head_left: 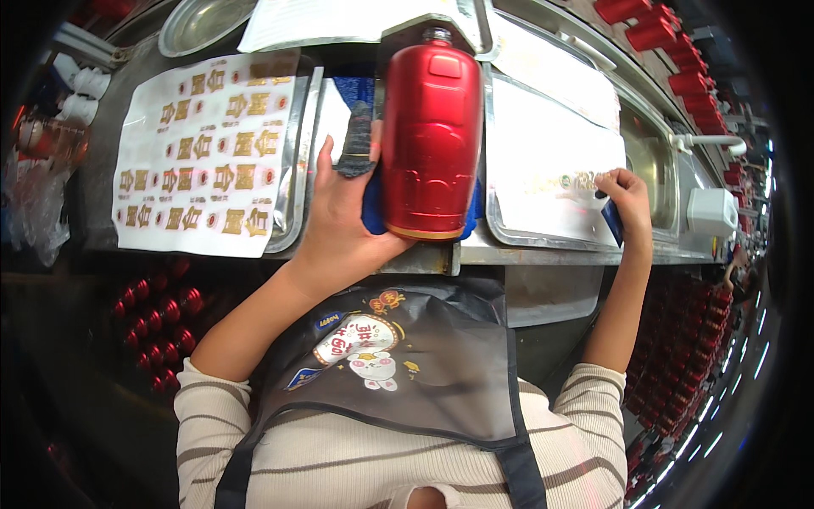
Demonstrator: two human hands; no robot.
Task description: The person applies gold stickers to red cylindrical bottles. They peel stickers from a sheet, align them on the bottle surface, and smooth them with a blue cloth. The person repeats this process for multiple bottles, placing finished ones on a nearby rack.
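Note:
A glossy red bottle (pixel 431 140), its threaded neck bare, lies neck away from me on a blue cloth (pixel 471 210). My left hand (pixel 343 212) is against its left side, gripping it, with a grey fabric cover (pixel 357 144) on one finger; some of its fingers are hidden. To the right, my right hand (pixel 629 202) has its fingers bent together over a white sheet (pixel 551 144) in a metal tray (pixel 530 240). A dark blue flat piece (pixel 613 222) sticks out below those fingers. Gold marks (pixel 581 181) show on the sheet beside the fingertips.
On the left, a white sheet of gold decals (pixel 199 157) rests over another metal tray (pixel 297 212). A metal bowl (pixel 203 25) stands behind it. At right are a sink (pixel 657 161) with a white tap (pixel 712 144) and a white container (pixel 712 212). Red bottles (pixel 678 365) fill the lower right.

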